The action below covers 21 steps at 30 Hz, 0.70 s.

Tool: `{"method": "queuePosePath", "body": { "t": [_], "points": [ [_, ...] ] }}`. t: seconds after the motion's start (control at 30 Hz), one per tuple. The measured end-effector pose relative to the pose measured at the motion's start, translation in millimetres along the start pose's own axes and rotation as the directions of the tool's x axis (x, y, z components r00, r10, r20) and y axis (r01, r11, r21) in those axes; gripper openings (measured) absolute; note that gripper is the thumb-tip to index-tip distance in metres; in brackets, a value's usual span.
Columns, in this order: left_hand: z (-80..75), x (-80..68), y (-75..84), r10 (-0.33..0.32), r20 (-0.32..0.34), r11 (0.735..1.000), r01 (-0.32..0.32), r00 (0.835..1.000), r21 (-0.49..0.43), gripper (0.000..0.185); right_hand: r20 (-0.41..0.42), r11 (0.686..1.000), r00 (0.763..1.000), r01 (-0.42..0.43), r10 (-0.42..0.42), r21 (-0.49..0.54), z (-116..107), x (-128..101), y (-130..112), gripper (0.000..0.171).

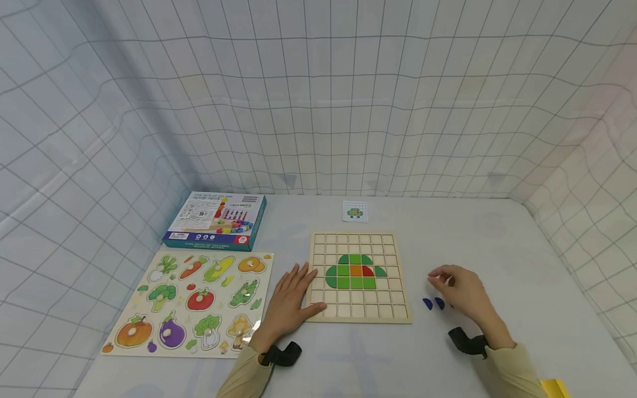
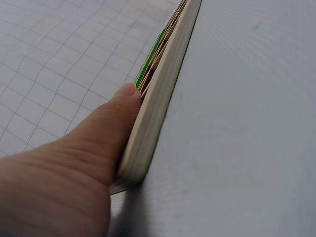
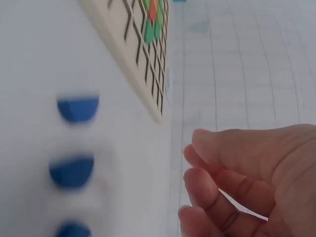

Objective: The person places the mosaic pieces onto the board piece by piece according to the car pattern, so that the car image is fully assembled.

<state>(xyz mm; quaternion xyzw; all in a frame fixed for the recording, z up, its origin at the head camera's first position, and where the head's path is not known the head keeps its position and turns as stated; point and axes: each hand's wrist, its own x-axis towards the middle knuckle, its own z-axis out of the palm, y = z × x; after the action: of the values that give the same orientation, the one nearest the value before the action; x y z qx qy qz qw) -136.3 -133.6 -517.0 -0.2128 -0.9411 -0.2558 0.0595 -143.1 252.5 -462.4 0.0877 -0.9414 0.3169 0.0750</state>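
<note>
A square wooden grid board [image 1: 360,319] lies before me with green, orange and red pieces [image 1: 355,271] in a car-like shape. My left hand [image 1: 288,304] lies spread over its left edge, the thumb [image 2: 106,123] along the near-left corner. To the right of the board, my right hand [image 1: 460,290] hovers with loosely bent fingers, thumb tip close to the index finger and no piece visible between them. Below it lie dark blue half-round pieces [image 1: 427,304]; the right wrist view has three, including one blue half-round piece [image 3: 72,171] in the middle and another cut off at the bottom.
A small card [image 1: 355,211] printed with a car pattern lies behind the board. On the left are a vegetable peg puzzle [image 1: 181,315] and a toy box [image 1: 216,221]. A yellow object [image 1: 554,388] shows at the lower right edge. Grid-lined cloth walls enclose the table.
</note>
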Motion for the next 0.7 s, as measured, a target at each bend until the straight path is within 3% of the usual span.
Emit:
{"method": "queuePosePath", "body": {
  "t": [0.17, 0.3, 0.5, 0.7],
  "points": [
    [0.1, -0.2, -0.3, 0.003, -0.002, 1.000, -0.003, 1.000, 0.007, 0.078, -0.079, 0.995, 0.994, -0.083, 0.079, -0.050, -24.3, -2.6, 19.6, 0.016],
    [0.1, -0.2, -0.3, 0.002, 0.001, 1.000, -0.002, 1.000, 0.008, 0.078, -0.021, 0.981, 0.987, -0.163, 0.161, -0.107, -38.1, -5.2, 31.2, 0.027],
    [-0.3, 0.0, 0.3, -0.004, 0.006, 1.000, 0.004, 1.000, -0.001, 0.078, 0.082, 0.947, 0.955, -0.267, 0.285, -0.181, -45.2, -4.8, 42.6, 0.036],
    [0.2, 0.1, -0.1, 0.003, 0.001, 1.000, -0.003, 1.000, 0.001, 0.077, 0.128, 0.927, 0.930, -0.316, 0.345, -0.204, -44.3, -2.0, 47.0, 0.039]
  ]
}}
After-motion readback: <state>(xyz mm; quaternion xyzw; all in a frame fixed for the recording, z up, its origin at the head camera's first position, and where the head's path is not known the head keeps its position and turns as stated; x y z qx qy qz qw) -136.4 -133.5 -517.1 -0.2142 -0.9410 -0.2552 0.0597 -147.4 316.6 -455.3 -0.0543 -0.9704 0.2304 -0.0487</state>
